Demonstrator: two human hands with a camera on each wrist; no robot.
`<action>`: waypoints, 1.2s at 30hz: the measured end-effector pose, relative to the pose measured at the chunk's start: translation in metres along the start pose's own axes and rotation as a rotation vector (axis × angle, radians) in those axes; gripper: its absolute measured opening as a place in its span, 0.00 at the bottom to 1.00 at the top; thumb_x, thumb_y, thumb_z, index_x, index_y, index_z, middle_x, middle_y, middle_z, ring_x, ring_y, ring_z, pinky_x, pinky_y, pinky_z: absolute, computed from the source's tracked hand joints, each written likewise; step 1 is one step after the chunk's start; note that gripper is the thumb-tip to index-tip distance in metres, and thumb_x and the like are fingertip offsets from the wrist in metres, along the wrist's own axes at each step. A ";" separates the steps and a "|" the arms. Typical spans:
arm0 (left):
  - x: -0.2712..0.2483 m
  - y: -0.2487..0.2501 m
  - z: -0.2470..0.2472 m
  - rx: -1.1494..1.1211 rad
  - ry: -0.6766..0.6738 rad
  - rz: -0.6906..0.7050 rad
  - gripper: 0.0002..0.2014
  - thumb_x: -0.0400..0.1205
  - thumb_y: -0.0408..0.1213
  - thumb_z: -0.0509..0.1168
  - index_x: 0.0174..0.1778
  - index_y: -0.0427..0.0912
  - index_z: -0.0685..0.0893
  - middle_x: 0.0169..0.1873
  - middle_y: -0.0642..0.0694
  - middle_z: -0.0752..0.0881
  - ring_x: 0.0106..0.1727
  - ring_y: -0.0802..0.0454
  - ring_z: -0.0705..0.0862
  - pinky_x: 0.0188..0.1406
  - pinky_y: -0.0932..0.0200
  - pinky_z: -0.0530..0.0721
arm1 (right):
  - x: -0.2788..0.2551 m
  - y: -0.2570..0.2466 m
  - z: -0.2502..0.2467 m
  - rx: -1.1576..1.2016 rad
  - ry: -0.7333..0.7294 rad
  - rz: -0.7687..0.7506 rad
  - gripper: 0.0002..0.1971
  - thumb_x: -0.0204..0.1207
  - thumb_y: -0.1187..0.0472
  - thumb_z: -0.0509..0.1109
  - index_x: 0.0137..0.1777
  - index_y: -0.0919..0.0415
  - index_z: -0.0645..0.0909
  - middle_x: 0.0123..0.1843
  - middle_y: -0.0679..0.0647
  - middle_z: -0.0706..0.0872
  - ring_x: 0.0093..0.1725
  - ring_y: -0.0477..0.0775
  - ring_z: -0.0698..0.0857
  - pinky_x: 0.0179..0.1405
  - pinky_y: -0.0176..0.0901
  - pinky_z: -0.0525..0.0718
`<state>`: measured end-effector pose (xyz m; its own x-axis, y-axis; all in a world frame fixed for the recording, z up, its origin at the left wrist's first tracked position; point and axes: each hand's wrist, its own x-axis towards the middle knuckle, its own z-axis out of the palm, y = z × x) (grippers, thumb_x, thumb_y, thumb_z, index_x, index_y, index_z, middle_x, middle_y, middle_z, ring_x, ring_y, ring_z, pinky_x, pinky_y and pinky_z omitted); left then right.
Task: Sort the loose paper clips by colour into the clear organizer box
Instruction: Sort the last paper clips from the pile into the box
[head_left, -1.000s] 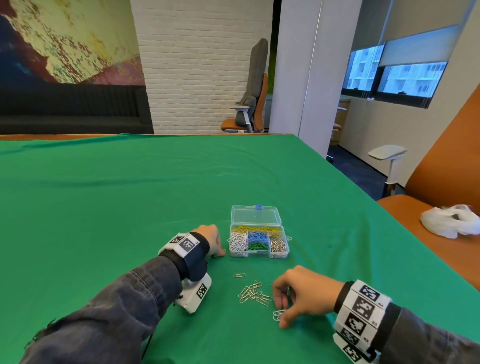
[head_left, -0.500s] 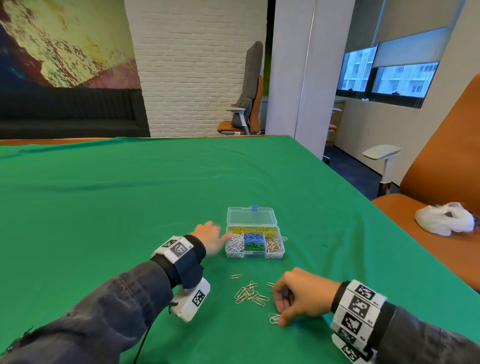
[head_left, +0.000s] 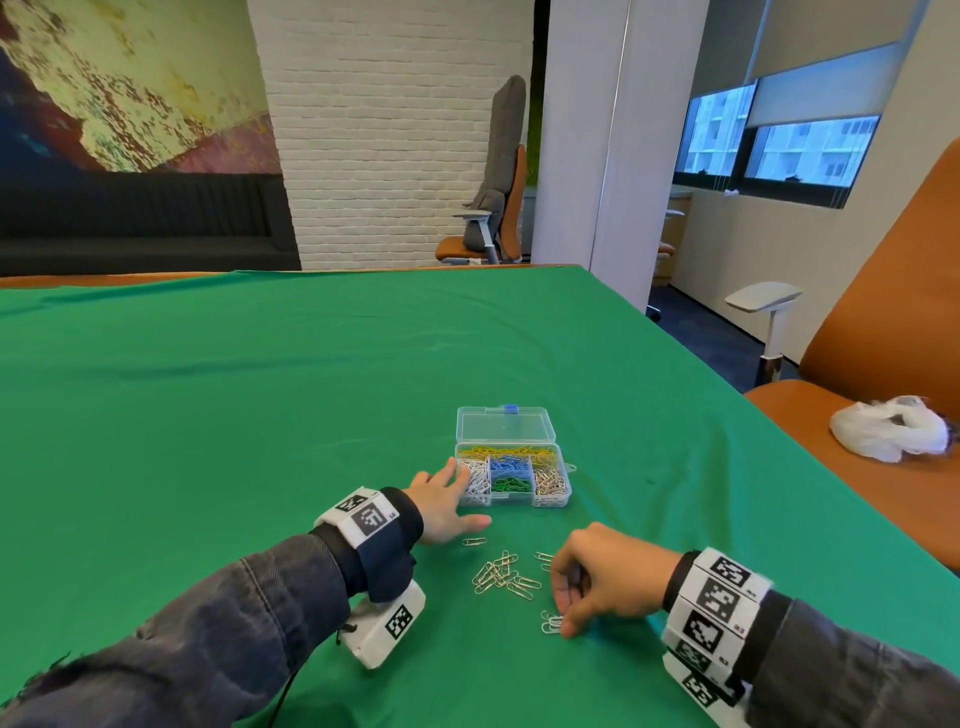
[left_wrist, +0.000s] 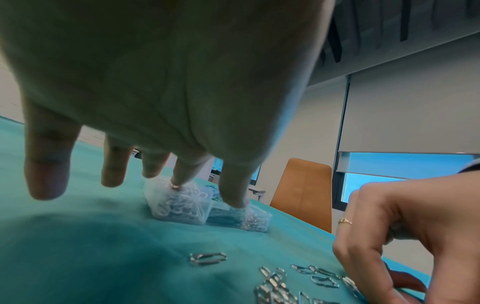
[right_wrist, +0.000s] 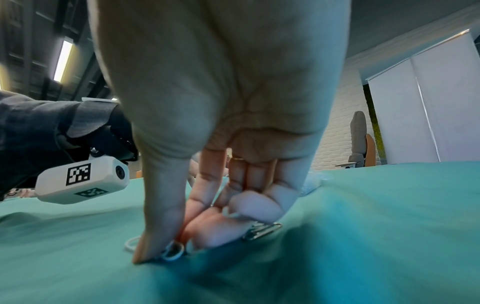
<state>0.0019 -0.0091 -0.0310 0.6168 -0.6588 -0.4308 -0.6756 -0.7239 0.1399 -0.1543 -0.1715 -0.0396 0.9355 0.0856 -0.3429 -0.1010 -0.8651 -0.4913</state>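
The clear organizer box (head_left: 551, 500) sits open on the green cloth, its lid (head_left: 503, 423) laid back, with white, yellow, blue, green and silver clips in separate compartments. My left hand (head_left: 449, 496) is open with spread fingers, and its fingertips (left_wrist: 182, 179) touch the box (left_wrist: 179, 207) at the white-clip compartment. A pile of loose silver clips (head_left: 501, 574) lies in front of the box, with a single clip (head_left: 474, 541) near my left thumb. My right hand (head_left: 563, 618) curls down onto the cloth and pinches a silver clip (right_wrist: 172, 252) between thumb and fingers. Another clip (right_wrist: 262, 231) lies under its other fingers.
The green table (head_left: 260, 415) stretches far back and left. Its right edge runs close past my right wrist. An orange chair (head_left: 883, 332) with a white plastic bag (head_left: 888, 428) stands to the right. One clip (head_left: 571, 466) lies just outside the box's right side.
My left hand has uncurled and reached right, from resting beside the box to touching its left compartment with open fingers. My right hand stays on the small cluster of clips.
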 end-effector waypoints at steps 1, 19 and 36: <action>0.000 0.000 0.000 -0.011 0.005 0.000 0.40 0.85 0.62 0.49 0.85 0.47 0.39 0.85 0.44 0.37 0.84 0.33 0.43 0.82 0.39 0.50 | 0.000 0.001 0.000 -0.001 0.001 0.000 0.09 0.66 0.57 0.82 0.40 0.60 0.87 0.30 0.45 0.85 0.31 0.42 0.82 0.38 0.32 0.83; -0.021 0.020 -0.010 -0.171 0.195 0.221 0.22 0.84 0.53 0.62 0.69 0.44 0.79 0.69 0.44 0.80 0.66 0.49 0.79 0.66 0.54 0.77 | -0.001 0.004 -0.015 -0.030 0.122 -0.051 0.07 0.72 0.59 0.78 0.46 0.55 0.83 0.41 0.54 0.90 0.41 0.50 0.87 0.46 0.40 0.84; -0.003 0.023 -0.015 -0.732 0.322 0.377 0.07 0.79 0.41 0.73 0.40 0.42 0.86 0.34 0.47 0.90 0.29 0.57 0.85 0.25 0.65 0.80 | 0.028 -0.008 -0.042 0.394 0.460 -0.119 0.11 0.67 0.70 0.80 0.41 0.58 0.81 0.34 0.55 0.88 0.35 0.49 0.85 0.45 0.44 0.87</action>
<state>-0.0101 -0.0268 -0.0133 0.5630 -0.8263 0.0157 -0.4972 -0.3234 0.8051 -0.1129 -0.1829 -0.0117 0.9894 -0.1272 0.0697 -0.0222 -0.6075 -0.7940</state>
